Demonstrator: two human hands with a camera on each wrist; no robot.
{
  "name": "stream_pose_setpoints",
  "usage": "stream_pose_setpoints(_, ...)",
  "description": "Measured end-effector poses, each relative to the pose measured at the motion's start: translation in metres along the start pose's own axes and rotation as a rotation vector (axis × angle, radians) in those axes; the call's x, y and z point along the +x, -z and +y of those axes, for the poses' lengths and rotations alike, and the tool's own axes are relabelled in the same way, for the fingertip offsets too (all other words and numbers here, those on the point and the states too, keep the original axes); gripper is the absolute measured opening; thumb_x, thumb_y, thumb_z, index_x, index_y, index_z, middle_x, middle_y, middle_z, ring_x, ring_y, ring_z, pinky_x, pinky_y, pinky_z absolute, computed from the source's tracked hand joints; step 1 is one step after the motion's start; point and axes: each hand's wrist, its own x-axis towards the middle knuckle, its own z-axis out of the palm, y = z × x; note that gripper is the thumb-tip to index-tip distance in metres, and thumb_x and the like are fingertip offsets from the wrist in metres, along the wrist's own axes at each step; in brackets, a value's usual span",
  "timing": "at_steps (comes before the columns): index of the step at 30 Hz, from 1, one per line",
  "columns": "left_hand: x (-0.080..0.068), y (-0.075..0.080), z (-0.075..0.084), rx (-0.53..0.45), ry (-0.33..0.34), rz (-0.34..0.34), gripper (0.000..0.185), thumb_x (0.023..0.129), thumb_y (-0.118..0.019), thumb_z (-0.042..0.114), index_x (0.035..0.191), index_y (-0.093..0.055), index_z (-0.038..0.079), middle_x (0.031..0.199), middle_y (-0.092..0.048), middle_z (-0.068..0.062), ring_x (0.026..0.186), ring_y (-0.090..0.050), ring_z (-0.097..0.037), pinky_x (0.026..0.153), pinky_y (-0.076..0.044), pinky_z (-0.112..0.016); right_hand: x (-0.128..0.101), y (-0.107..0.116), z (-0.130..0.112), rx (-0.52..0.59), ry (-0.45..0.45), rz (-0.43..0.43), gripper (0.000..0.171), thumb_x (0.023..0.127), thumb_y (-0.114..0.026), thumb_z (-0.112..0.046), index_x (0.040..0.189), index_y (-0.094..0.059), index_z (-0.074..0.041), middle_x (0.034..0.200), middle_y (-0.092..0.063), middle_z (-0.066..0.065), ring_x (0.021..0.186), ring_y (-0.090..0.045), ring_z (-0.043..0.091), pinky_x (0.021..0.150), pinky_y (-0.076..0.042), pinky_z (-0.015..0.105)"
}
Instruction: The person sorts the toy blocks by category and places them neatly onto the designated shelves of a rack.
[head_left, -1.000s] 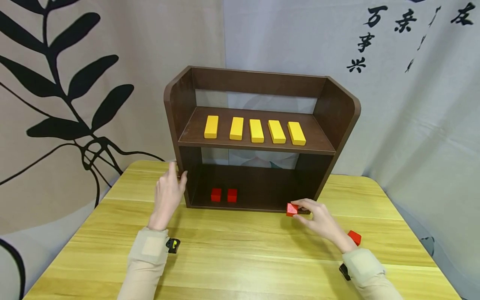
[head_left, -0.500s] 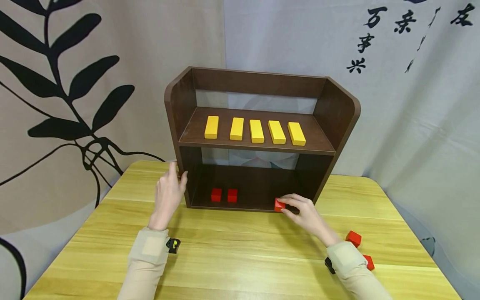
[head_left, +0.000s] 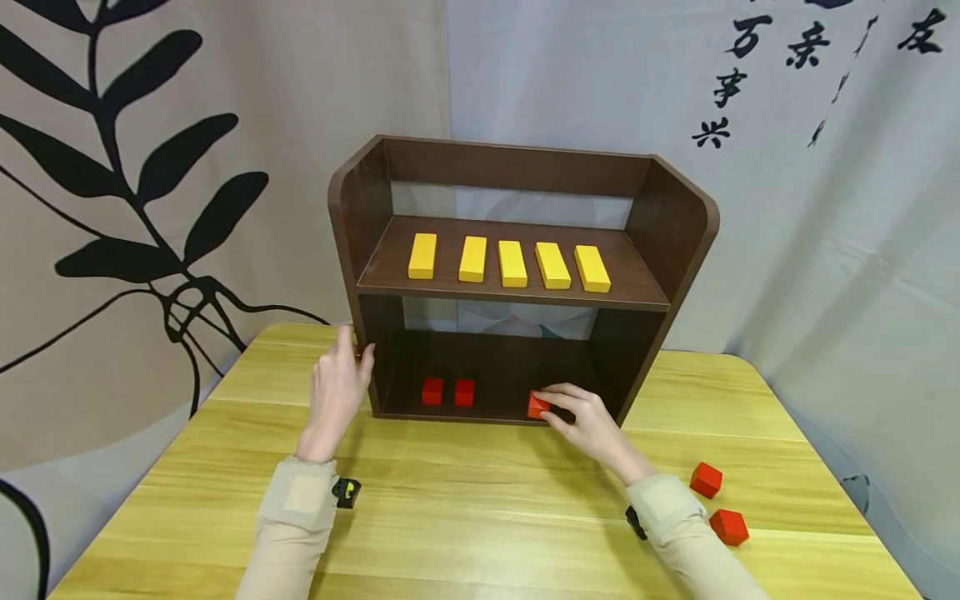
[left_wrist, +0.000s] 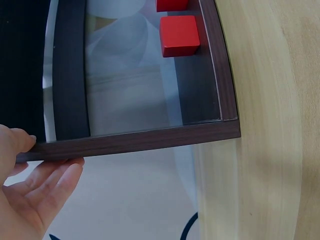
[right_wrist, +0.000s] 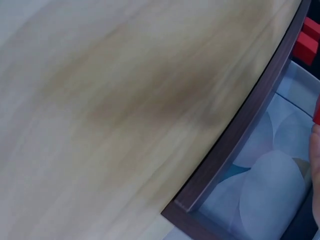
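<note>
A dark brown two-tier shelf (head_left: 517, 302) stands on the wooden table. My left hand (head_left: 337, 390) grips its left side panel, thumb on the inner face and fingers (left_wrist: 64, 187) along the outer one. Between thumb and fingertips, my right hand (head_left: 592, 425) pinches a red cube (head_left: 537, 406) at the front of the lower tier. To its left sit two more red cubes, one nearer (head_left: 464, 392) and one farther left (head_left: 432, 391). The right wrist view catches only a sliver of the held cube (right_wrist: 317, 112) at its edge.
Several yellow blocks (head_left: 513, 264) lie in a row on the upper tier. Two red cubes rest on the table at the right, one farther back (head_left: 706, 480) and one by the right sleeve (head_left: 729, 527). A printed curtain (head_left: 810, 250) hangs behind the table.
My right hand has carried the red cube leftward along the front of the lower tier. The cube on the table behind the right sleeve has come into view. My left hand stays put.
</note>
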Motion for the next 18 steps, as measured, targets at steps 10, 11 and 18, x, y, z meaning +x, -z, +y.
stream_pose_setpoints(10,0.0,0.0,0.0,-0.003,-0.01,0.002,0.029,0.089,-0.064,0.009,0.107,-0.046,-0.003,0.062,-0.054,-0.019,0.044,-0.052,-0.033,0.037,-0.036,-0.036,0.01,-0.015,-0.002,0.002,-0.001,-0.046,0.027,0.082,-0.073,-0.011,0.109,-0.071,-0.008,0.108,-0.069,0.012,0.098,-0.067,0.024,0.082,-0.056,0.036)
stream_pose_setpoints(11,0.0,0.0,0.0,-0.001,-0.009,0.0,0.029,0.089,-0.064,0.009,0.108,-0.046,-0.003,0.061,-0.054,-0.018,0.043,-0.052,-0.033,0.037,-0.035,-0.036,0.011,-0.017,-0.002,0.002,0.001,-0.046,0.027,0.082,-0.073,-0.01,0.109,-0.072,-0.008,0.108,-0.069,0.012,0.098,-0.067,0.024,0.082,-0.056,0.036)
stream_pose_setpoints(18,0.0,0.001,0.001,-0.003,-0.007,0.003,0.029,0.089,-0.065,0.009,0.107,-0.046,-0.004,0.06,-0.054,-0.019,0.043,-0.051,-0.033,0.037,-0.035,-0.036,0.017,-0.025,-0.002,-0.002,-0.006,-0.051,0.027,0.081,-0.073,-0.008,0.108,-0.072,-0.007,0.11,-0.07,0.013,0.101,-0.067,0.027,0.084,-0.055,0.038)
